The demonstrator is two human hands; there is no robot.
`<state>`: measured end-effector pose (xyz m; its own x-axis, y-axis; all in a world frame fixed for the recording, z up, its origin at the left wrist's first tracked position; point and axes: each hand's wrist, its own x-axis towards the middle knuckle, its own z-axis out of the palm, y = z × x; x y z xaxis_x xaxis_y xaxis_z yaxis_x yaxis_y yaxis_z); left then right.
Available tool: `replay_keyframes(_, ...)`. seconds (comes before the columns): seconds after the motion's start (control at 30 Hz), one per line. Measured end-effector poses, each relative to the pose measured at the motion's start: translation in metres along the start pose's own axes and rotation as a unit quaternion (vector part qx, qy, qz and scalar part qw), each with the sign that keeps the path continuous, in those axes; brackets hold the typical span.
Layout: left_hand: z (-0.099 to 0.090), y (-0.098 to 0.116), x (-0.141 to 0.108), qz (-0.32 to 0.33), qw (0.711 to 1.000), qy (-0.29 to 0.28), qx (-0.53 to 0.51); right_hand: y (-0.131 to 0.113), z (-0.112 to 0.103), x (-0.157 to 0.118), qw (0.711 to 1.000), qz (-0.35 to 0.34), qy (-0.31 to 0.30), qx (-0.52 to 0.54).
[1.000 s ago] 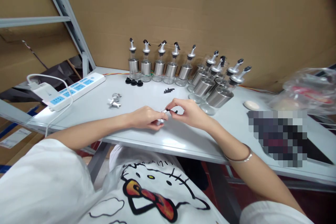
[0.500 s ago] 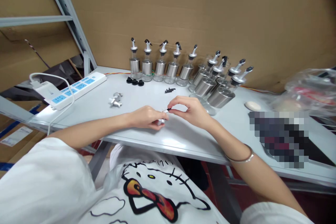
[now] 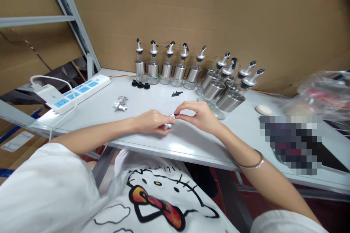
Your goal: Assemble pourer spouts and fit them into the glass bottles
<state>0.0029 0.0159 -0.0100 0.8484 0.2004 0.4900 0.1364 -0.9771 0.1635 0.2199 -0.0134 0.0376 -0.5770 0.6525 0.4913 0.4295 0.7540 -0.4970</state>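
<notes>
Close to the table's front edge, my left hand (image 3: 153, 121) is closed around a silver pourer spout (image 3: 168, 126), its tip pointing to the right. My right hand (image 3: 201, 115) pinches a small black flap (image 3: 176, 114) between thumb and forefinger, at the spout's tip. Whether the flap is seated on the tip is too small to tell. Beyond the hands lies a little pile of black flaps (image 3: 177, 94). To the left, silver pourer spouts (image 3: 120, 106) lie on the table, and several black stoppers (image 3: 140, 85) sit in front of the bottles.
Several glass bottles with steel sleeves (image 3: 167, 71) and pourers stand along the back and right. A white power strip (image 3: 82, 94) with a cable lies at left. A pale oval object (image 3: 263, 110), a pixelated patch and plastic bags (image 3: 325, 91) are at right.
The right fingers have shifted very slightly against the spout's tip, still pinching the black flap. My left hand keeps its hold, nearly motionless.
</notes>
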Motion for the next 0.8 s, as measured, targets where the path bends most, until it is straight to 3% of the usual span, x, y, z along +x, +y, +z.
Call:
replay_keyframes(0.23,0.0009,0.0007,0.0003,0.015,1.0,0.006,0.007,-0.0031,-0.0001,-0.0004,0.999,0.006,-0.011,0.042)
replay_keyframes(0.47,0.0005,0.0016,0.0009,0.038,0.999,0.013,0.028,0.0006,-0.0016,0.0005,0.984,0.055,-0.037,0.166)
replay_keyframes(0.6,0.0015,0.0025,0.0014,0.045,0.998,0.016,0.031,0.0048,-0.0004,-0.0009,0.965,0.094,-0.095,0.227)
replay_keyframes(0.8,0.0013,0.0037,0.0005,0.055,0.996,0.004,0.067,0.005,-0.0014,-0.0008,0.946,0.083,-0.188,0.249)
